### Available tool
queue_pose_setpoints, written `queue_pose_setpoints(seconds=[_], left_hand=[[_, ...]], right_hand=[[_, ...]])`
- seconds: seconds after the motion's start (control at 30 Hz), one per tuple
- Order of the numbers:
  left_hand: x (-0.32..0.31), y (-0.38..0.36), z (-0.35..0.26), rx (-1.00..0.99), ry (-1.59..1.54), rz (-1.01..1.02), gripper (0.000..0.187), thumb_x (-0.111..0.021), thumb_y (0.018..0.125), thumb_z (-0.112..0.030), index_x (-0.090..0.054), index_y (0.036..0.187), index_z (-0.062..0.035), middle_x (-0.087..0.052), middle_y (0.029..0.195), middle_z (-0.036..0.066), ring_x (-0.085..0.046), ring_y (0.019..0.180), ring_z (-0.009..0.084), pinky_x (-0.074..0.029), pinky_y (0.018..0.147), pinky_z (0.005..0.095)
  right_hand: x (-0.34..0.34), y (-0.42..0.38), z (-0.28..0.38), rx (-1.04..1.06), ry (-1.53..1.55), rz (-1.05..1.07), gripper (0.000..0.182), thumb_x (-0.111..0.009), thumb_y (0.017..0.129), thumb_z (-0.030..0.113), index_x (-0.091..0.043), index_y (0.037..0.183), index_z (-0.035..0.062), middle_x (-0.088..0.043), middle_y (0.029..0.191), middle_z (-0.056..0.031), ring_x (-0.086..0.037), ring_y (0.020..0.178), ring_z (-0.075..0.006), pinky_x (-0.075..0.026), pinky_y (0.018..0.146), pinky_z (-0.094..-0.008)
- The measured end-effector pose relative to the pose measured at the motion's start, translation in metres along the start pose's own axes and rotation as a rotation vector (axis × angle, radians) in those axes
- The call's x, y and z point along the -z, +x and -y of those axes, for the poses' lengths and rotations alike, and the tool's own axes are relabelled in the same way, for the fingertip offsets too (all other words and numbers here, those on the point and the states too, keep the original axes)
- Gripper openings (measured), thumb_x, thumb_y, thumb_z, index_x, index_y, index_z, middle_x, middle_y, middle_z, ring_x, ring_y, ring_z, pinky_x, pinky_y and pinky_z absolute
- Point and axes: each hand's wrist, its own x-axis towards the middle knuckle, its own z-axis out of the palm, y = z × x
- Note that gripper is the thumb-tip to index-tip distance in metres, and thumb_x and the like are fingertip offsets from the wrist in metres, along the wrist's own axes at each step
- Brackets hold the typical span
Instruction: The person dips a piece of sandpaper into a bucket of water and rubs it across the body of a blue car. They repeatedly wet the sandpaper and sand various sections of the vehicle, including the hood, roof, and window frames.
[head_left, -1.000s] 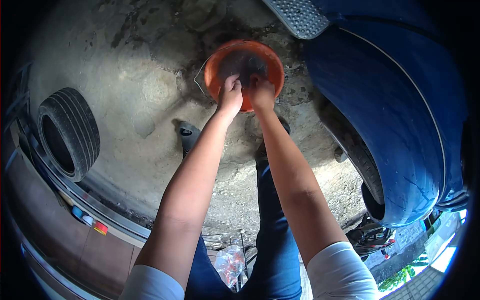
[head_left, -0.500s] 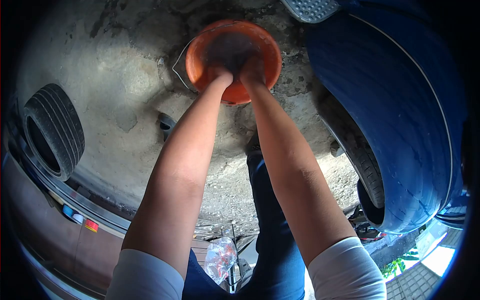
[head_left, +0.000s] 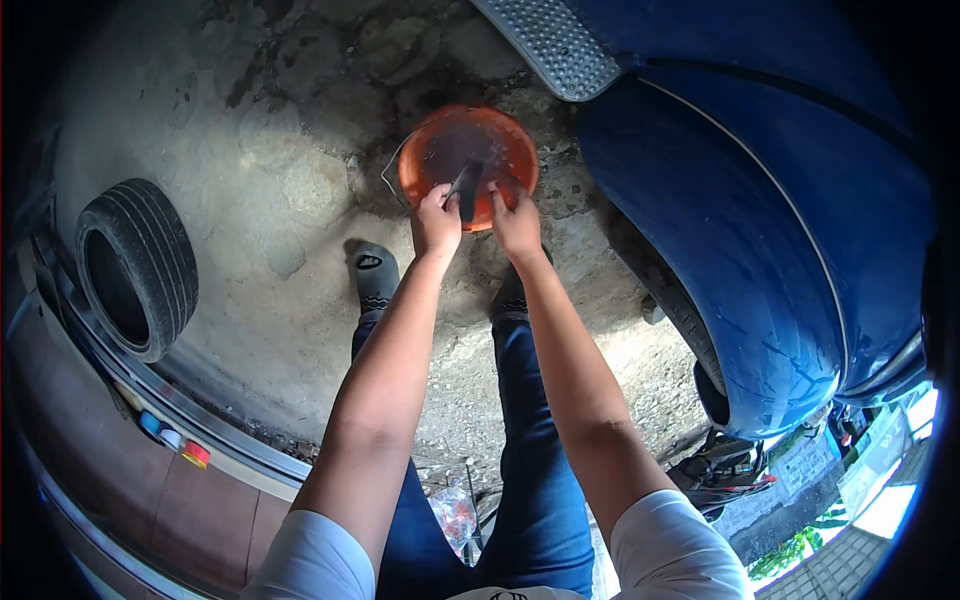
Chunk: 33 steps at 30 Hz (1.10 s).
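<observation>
An orange bucket [head_left: 530, 160] of dark, murky water stands on the concrete floor between and beyond my feet. My left hand [head_left: 438, 222] is over its near rim, fingers closed on a dark, limp piece [head_left: 467, 190] that looks like cloth or rubber. To the right, my right hand [head_left: 514, 222] is also at the near rim, its thumb and fingers drawn together. Whether the right fingers hold part of the dark piece is too small and blurred to tell.
A loose tire [head_left: 160, 265] stands at the left. On the right is a blue vehicle body [head_left: 720, 230] with a metal footplate [head_left: 565, 50] and a wheel beneath. Colored tape rolls [head_left: 195, 455] lie on a ledge at lower left; a plastic bag [head_left: 455, 515] is behind my legs.
Both hands have come up out of the bucket's water and back toward me, and a dark piece now shows between them. The view has shifted, so the bucket sits lower and both feet show.
</observation>
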Motion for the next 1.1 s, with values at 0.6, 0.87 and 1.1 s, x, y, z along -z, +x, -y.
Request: queue_pose_setpoints(seconds=[0.6, 0.87, 1.1], left_hand=[[0.16, -0.143, -0.343, -0.111, -0.238, 0.33, 0.031, -0.054, 0.109, -0.016, -0.067, 0.128, 0.0046, -0.074, 0.112, 0.007, -0.068, 0.1, 0.0126, -0.054, 0.087, 0.0284], [0.217, -0.205, -0.488, -0.119, -0.327, 0.85, 0.061, -0.031, 0.11, -0.035, -0.036, 0.163, -0.0053, -0.05, 0.158, 0.018, -0.056, 0.138, 0.0264, -0.043, 0.115, 0.0379], [0.23, -0.261, -0.573, -0.222, -0.119, 0.941, 0.059, -0.042, 0.112, -0.04, -0.045, 0.156, -0.0016, -0.06, 0.148, 0.017, -0.065, 0.125, 0.0209, -0.054, 0.099, 0.0323]], right_hand=[[0.1, -0.131, 0.278, 0.124, 0.326, -0.011, 0.074, -0.065, 0.101, 0.047, -0.04, 0.162, 0.0124, -0.039, 0.162, -0.0311, -0.032, 0.156, -0.0387, -0.029, 0.124, -0.0411], [0.169, -0.199, 0.395, -0.116, 1.239, 0.021, 0.043, -0.054, 0.106, 0.056, -0.062, 0.109, 0.0141, -0.069, 0.081, -0.0029, -0.065, 0.064, -0.0144, -0.053, 0.059, -0.0295], [0.238, -0.251, 0.447, -0.255, 1.222, -0.032, 0.067, -0.044, 0.102, 0.071, -0.068, 0.094, 0.0095, -0.07, 0.07, -0.0109, -0.07, 0.064, -0.028, -0.057, 0.062, -0.0416]])
